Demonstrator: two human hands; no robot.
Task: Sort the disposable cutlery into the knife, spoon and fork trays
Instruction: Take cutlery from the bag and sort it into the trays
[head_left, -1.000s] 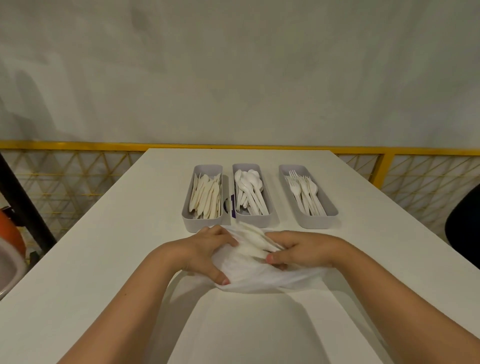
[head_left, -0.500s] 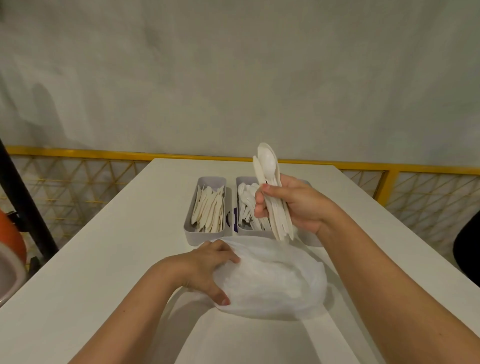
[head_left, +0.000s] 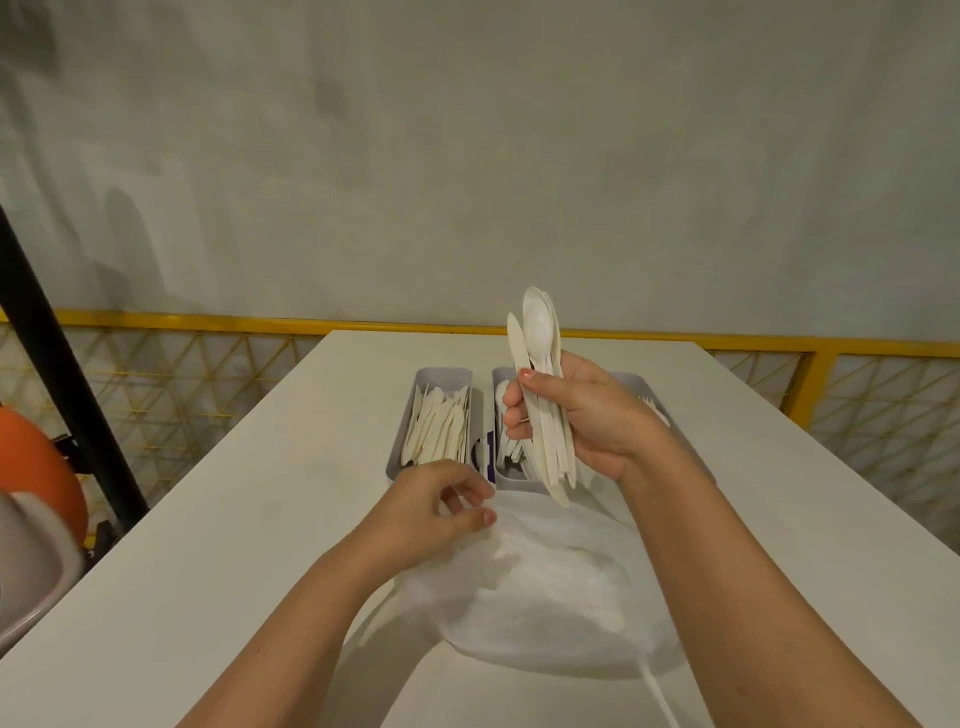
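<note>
White plastic cutlery, a mixed bundle (head_left: 553, 447), clamped upright in the right hand (head_left: 587, 415), fingers and thumb wrapped tight round the handles. Buried in the bag (head_left: 545, 587) a second ago; lifted clear half a second ago, and now at much the same height in front of the middle tray. Different for the left hand (head_left: 436, 506): no longer spread over the bag, now drawn to its far-left edge, fingers loosely curled, thumb tip against the film; cannot tell whether pinching or merely touching. Bag slumped flatter on the white table (head_left: 234, 545), translucent. As for the bundle: a round spoon bowl (head_left: 537, 325) on top facing the camera, a pointed knife blade (head_left: 516, 343) just left of it, more pieces stacked behind, handle ends fanning out below the fist above the bag's far edge. Beyond, three grey trays side by side: knife tray (head_left: 441, 374) on the left, full of knives (head_left: 439, 428); spoon tray (head_left: 501, 374) in the middle, half hidden by the fist; fork tray (head_left: 636, 382) on the right, mostly behind the wrist, a few tines (head_left: 649, 402) showing.
</note>
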